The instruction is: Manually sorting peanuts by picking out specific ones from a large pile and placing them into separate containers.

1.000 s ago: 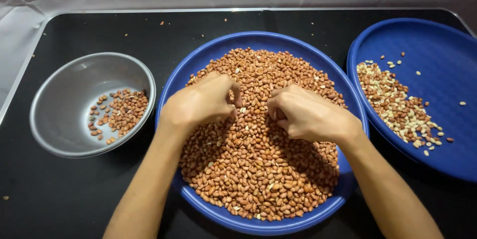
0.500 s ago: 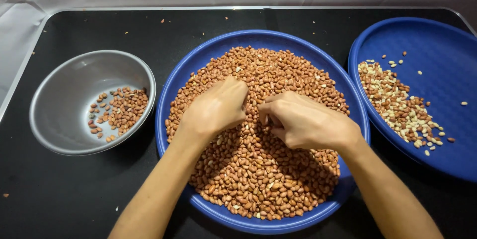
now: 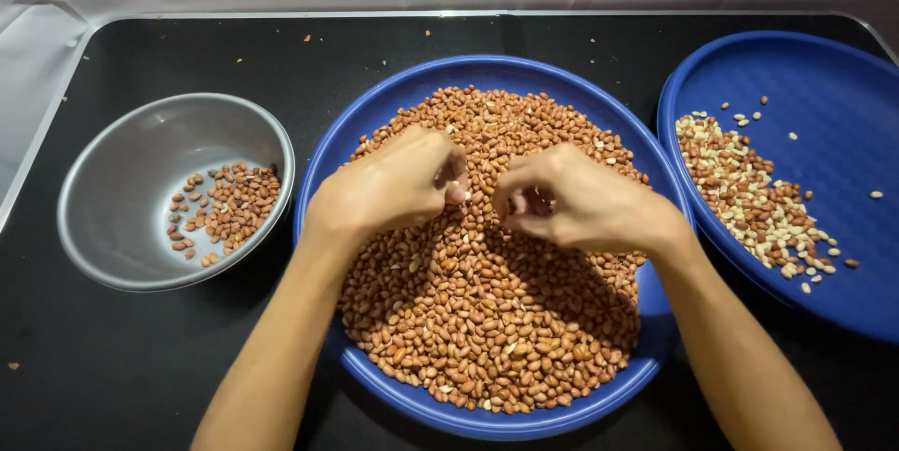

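Note:
A round blue tray (image 3: 393, 100) in the middle holds a wide heap of brown-skinned peanuts (image 3: 487, 320). My left hand (image 3: 389, 184) hovers over the heap with its fingers curled, fingertips pinched together. My right hand (image 3: 581, 203) sits just to its right, also curled, thumb against the fingers. Both hands are close, almost touching, just above the peanuts. What the pinched fingers hold is hidden; it may be a few peanuts.
A grey metal bowl (image 3: 122, 161) at the left holds a small pile of peanuts (image 3: 229, 207). A second blue tray (image 3: 824, 86) at the right carries mixed pale and brown peanuts (image 3: 754, 198). All stand on a black tabletop (image 3: 122, 357) with a white cloth behind.
Both hands have lifted slightly and drawn nearer the middle of the heap, with fingers more tightly pinched. The bowl and trays have not moved.

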